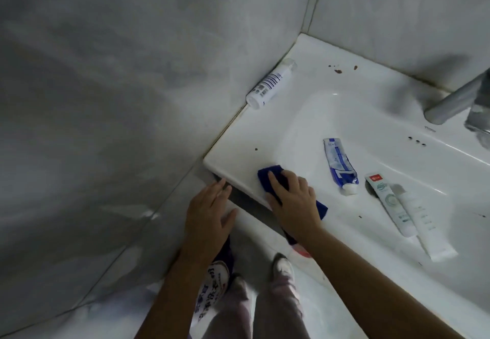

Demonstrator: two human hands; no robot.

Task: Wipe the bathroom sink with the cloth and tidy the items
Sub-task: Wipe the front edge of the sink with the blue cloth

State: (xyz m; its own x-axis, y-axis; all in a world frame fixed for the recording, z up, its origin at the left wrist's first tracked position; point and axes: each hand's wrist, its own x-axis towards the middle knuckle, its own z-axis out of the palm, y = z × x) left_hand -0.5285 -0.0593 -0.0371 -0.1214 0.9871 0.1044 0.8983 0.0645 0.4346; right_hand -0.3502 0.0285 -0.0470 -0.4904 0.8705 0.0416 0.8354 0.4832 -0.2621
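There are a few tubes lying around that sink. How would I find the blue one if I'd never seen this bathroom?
Start at the white ceramic sink in the tiled corner and look into its basin, just right of the right hand pressing a dark blue cloth. The blue-and-white squeezed toothpaste tube lies there, white cap toward the front. Unlike the two pale tubes beside it, it is boldly blue and crumpled.

Faucet at 3 o'clock: cut off by the frame edge, blurred. Blue cloth: middle hidden under right hand. White tube: print too faint to read. Bottle at 12 o'clock: label text too small.
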